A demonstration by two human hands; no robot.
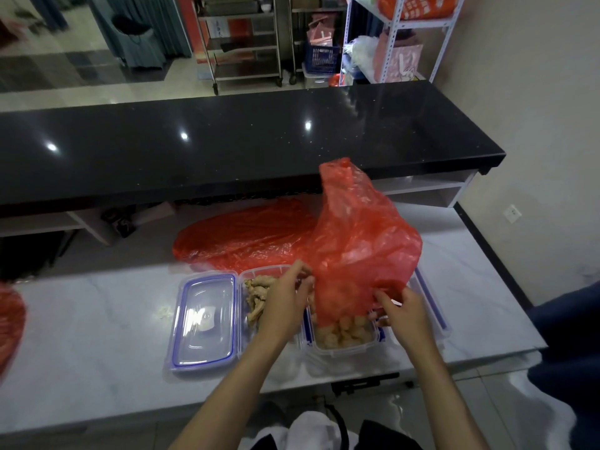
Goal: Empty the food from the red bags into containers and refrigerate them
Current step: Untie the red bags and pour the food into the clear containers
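Observation:
A red plastic bag [360, 241] stands upended over a clear container [344, 347] on the white marble counter, and pale brown food pieces [341, 329] lie in the container under its mouth. My left hand [285, 300] grips the bag's left edge. My right hand [402, 310] grips its lower right edge. A second clear container [256, 297] to the left holds ginger roots, partly hidden by my left arm. A clear lid with blue clips [204, 319] lies flat further left. Another red bag [243, 235] lies flattened behind the containers.
A raised black countertop [227, 147] runs across behind the work surface. Part of another red bag [9, 323] shows at the left edge. A second lid [431, 306] lies right of the containers. A dark blue cloth shape [568, 345] is at the right. Metal racks stand beyond.

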